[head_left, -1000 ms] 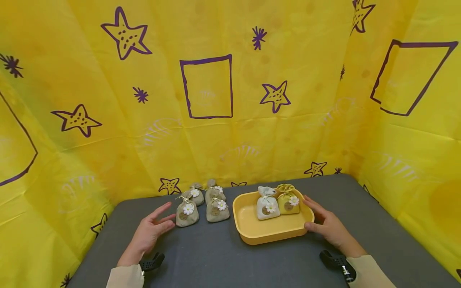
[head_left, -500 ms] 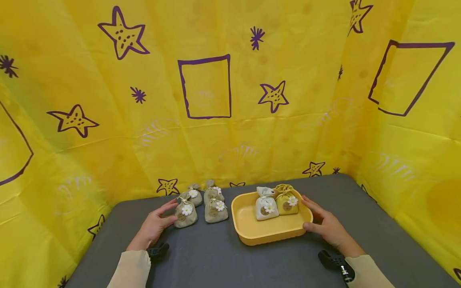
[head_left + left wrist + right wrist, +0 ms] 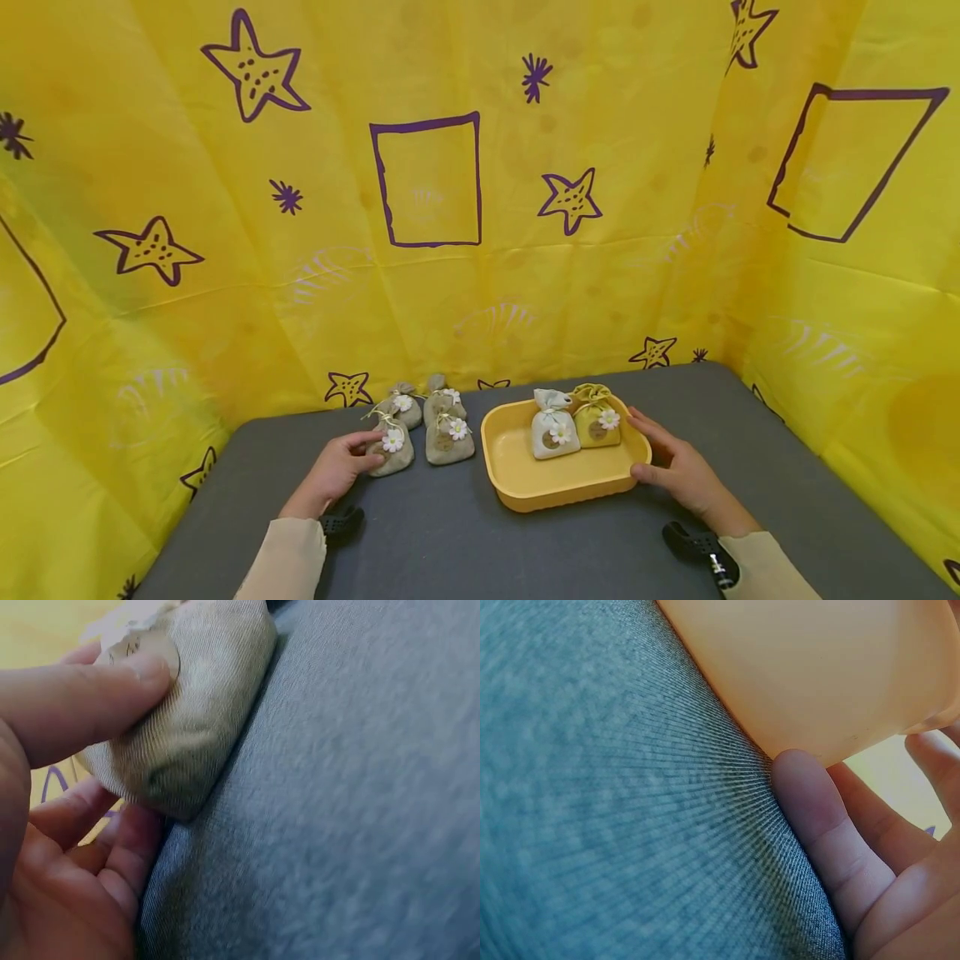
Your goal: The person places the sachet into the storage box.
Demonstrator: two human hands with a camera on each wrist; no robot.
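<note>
- Step in hand, as judged: the picking-up of one small beige cloth pouch with a white daisy from the group on the grey cloth-covered table; the pouch appears gripped but not yet lifted.
- Left hand: closed around that pouch. The left wrist view shows the thumb pressed on its front by the round label, with the other fingers curled beneath and behind it. The pouch rests on the table at the left front of the group.
- Right hand: fingers fairly straight and relaxed, laid against the right wall of the shallow yellow plastic tray. The right wrist view shows a fingertip touching the tray's lower edge where it meets the table. It steadies rather than clasps; nothing is enclosed.
- Tray contents: one pale grey-white cloth pouch and one yellow cloth pouch, upright, touching, at the far end.
- Remaining on the table: three further beige pouches just beside the gripped one, left of the tray.
- Next move, as judged: calls for a clean lift clear of the neighbouring pouches, then a carry rightwards over the tray's rim to the bare near floor of the tray.
</note>
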